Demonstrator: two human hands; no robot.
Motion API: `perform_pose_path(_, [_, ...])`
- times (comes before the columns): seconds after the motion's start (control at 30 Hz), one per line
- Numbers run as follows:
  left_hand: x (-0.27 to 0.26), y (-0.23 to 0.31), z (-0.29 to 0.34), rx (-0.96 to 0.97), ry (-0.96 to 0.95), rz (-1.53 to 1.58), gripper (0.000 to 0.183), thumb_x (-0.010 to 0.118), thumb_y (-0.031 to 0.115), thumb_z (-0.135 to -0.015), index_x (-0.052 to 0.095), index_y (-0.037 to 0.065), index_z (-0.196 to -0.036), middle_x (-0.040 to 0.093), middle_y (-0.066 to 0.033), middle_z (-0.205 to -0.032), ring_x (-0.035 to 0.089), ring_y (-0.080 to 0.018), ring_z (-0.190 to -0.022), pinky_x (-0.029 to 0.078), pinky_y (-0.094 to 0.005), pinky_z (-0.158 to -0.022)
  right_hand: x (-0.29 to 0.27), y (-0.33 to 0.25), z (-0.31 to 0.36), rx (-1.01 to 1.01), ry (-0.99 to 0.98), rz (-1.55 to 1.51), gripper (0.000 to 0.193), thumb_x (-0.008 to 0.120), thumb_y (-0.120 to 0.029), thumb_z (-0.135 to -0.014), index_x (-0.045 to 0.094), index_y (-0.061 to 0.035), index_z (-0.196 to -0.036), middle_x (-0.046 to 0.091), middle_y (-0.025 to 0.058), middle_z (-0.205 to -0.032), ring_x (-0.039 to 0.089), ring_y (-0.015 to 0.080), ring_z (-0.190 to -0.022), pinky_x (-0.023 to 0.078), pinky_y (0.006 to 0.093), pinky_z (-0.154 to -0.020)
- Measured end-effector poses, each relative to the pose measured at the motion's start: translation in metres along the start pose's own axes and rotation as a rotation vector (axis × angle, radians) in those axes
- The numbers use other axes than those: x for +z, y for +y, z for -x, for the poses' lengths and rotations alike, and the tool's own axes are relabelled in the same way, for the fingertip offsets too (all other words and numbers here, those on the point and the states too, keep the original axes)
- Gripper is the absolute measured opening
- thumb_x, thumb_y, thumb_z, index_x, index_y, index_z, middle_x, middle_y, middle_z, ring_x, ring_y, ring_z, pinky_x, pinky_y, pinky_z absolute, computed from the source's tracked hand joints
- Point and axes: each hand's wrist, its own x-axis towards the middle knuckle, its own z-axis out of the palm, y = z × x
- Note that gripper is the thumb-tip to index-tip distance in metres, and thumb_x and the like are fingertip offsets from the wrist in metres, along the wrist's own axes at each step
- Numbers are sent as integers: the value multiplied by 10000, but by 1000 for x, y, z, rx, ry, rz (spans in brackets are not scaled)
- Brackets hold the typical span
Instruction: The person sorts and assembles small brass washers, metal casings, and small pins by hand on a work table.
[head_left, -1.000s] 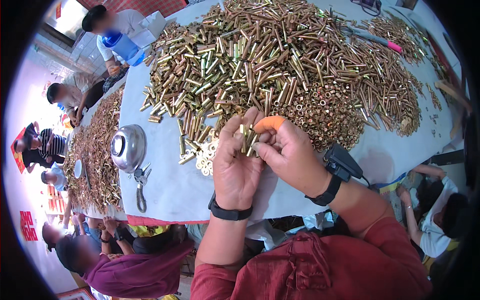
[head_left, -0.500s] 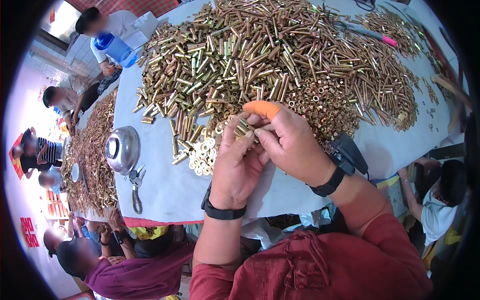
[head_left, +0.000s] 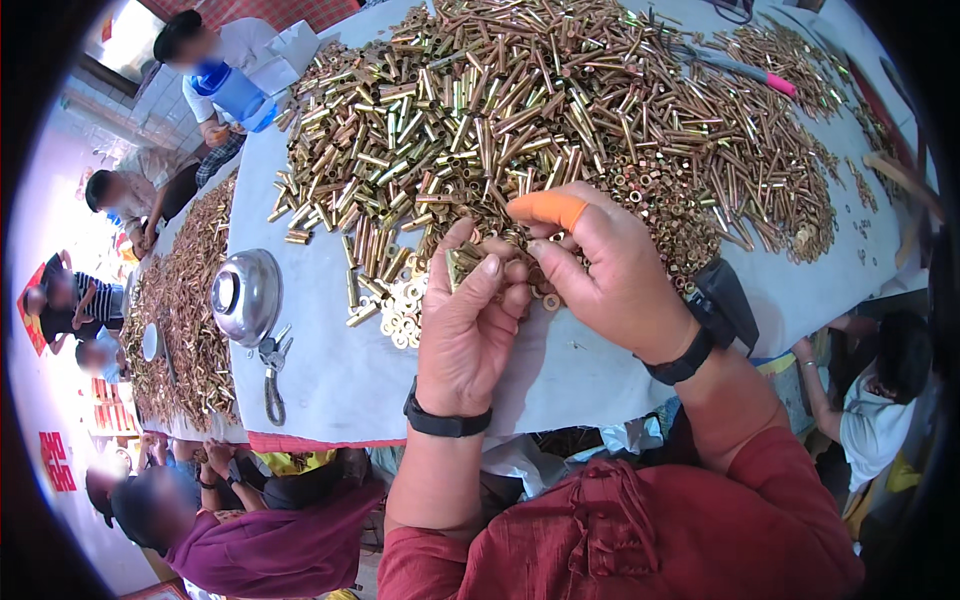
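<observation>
My left hand [head_left: 472, 325] is closed around a few short brass-coloured metal sleeves [head_left: 460, 264], held upward between thumb and fingers. To its right, my right hand [head_left: 615, 280] reaches in over the small rings and nuts, an orange finger cot [head_left: 550, 208] covering its index finger. Its fingers are bent toward the thumb; whatever they pinch is hidden. Pale flat washers [head_left: 402, 322] lie just left of my left hand. Beyond both hands spreads a large heap of metal sleeves [head_left: 400, 130], with hex nuts [head_left: 650, 190] heaped at its near right side.
A steel bowl [head_left: 246, 300] and a bunch of keys [head_left: 272, 362] lie on the pale tabletop [head_left: 330, 390] to the left. A black box-like object [head_left: 725, 305] is by my right wrist. Pink-handled pliers [head_left: 745, 70] rest on the far heap. Several people sit around neighbouring tables.
My right hand has drawn away from the left, moving slightly right and up over the small rings. The left hand has shifted a little left, keeping its sleeves.
</observation>
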Motion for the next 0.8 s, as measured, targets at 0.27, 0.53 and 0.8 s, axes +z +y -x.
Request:
perform_pose_path(0.27, [-2, 35, 4, -45, -108, 212, 157, 645, 204, -950, 515, 118, -971, 484, -17, -790, 458, -133, -682, 359, -184, -467, -13, 29, -4, 22, 77, 238, 216, 652, -44, -838, 661, -51, -1053, 660, 92, -991, 646, 231, -828, 521, 319, -735])
perform_pose_path(0.53, [5, 16, 8, -27, -13, -51, 199, 616, 272, -970, 539, 114, -1062, 551, -57, -902, 517, -157, -739, 379, -215, -495, 0, 38, 0, 16, -2, 329, 168, 657, -112, -821, 647, -66, -983, 636, 110, -868, 620, 309, -833, 509, 412, -722])
perform_pose_path(0.8, [12, -2, 6, -53, 63, -244, 215, 647, 143, -941, 562, 72, -1126, 603, -1, -801, 524, -71, -588, 365, -194, -466, 20, -3, 15, 12, -48, 48, 193, 584, -57, -846, 572, -20, -1035, 596, 158, -905, 605, 368, -868, 497, 438, -745])
